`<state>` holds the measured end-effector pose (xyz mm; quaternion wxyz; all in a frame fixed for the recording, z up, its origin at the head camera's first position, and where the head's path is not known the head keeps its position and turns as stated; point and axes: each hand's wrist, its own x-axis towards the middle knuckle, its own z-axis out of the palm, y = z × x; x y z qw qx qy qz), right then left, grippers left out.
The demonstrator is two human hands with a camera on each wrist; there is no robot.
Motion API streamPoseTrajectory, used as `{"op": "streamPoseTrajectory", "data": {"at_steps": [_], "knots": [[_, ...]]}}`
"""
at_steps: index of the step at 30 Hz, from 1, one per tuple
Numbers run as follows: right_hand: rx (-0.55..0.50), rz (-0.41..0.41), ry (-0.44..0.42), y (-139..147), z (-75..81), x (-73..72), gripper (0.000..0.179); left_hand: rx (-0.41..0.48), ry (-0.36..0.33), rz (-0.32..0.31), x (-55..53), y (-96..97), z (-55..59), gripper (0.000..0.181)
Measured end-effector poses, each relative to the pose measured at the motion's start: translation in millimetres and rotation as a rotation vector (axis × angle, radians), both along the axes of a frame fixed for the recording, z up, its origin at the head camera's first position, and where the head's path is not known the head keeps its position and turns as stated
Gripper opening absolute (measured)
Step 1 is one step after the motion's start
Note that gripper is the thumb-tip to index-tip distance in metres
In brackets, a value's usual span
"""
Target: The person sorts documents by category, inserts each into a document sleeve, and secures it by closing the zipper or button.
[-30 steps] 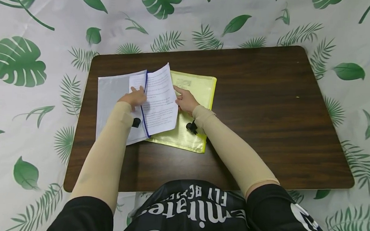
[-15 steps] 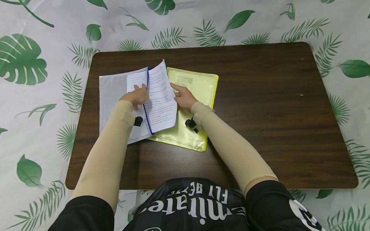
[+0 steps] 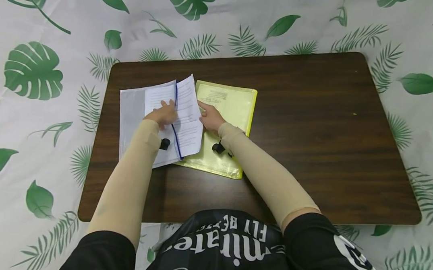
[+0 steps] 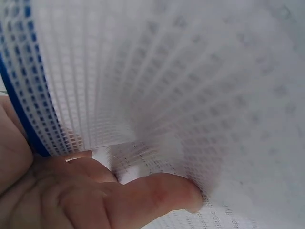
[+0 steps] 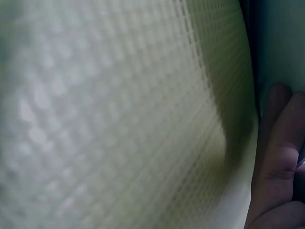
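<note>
A clear mesh zipper folder point(image 3: 131, 107) with a blue edging lies at the table's left, and printed paper sheets point(image 3: 189, 121) stand partly inside it, sticking out past the blue edge. My left hand point(image 3: 163, 114) holds the folder at that edge; in the left wrist view its fingers point(image 4: 157, 195) lie against the mesh, with print visible below. My right hand point(image 3: 211, 118) pinches the right margin of the sheets. Under the sheets and right hand lies a yellow mesh zipper folder point(image 3: 235, 111). In the right wrist view its mesh fills most of the frame, beside curled fingers point(image 5: 279, 162).
The dark wooden table point(image 3: 311, 135) extends widely to the right of the folders. A white cloth with green leaf prints point(image 3: 34, 70) surrounds it. A small black wrist camera point(image 3: 165, 144) sits by the left wrist, close to the folder.
The sheets have slid leftward, deeper into the clear folder, with the right hand following. The left hand and clear folder have shifted slightly right. The view has also moved a little.
</note>
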<state>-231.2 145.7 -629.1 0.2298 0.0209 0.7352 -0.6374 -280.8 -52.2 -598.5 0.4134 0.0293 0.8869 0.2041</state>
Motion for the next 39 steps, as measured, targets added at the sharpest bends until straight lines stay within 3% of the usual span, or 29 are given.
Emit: {"op": "streamPoseTrajectory", "data": {"at_steps": [8, 18, 24, 33, 39], "knots": [[0.013, -0.024, -0.003, 5.7, 1.6, 6.4, 0.081, -0.028, 0.048, -0.089, 2.9, -2.0, 1.4, 0.074], [0.019, -0.048, 0.002, 0.2, -10.6, 18.8, 0.083, 0.019, 0.046, -0.081, 9.1, -7.8, -5.3, 0.079], [0.012, -0.051, 0.026, 2.0, -5.3, 12.5, 0.082, 0.04, 0.053, -0.092, 0.5, -8.6, -1.6, 0.077], [-0.019, -0.041, 0.022, -2.0, -6.3, 11.2, 0.082, 0.043, 0.04, -0.078, -0.3, -6.7, 2.9, 0.077], [-0.047, -0.013, 0.03, -10.1, -10.3, 12.6, 0.082, 0.069, 0.042, -0.072, 0.9, -5.5, -0.2, 0.076]]}}
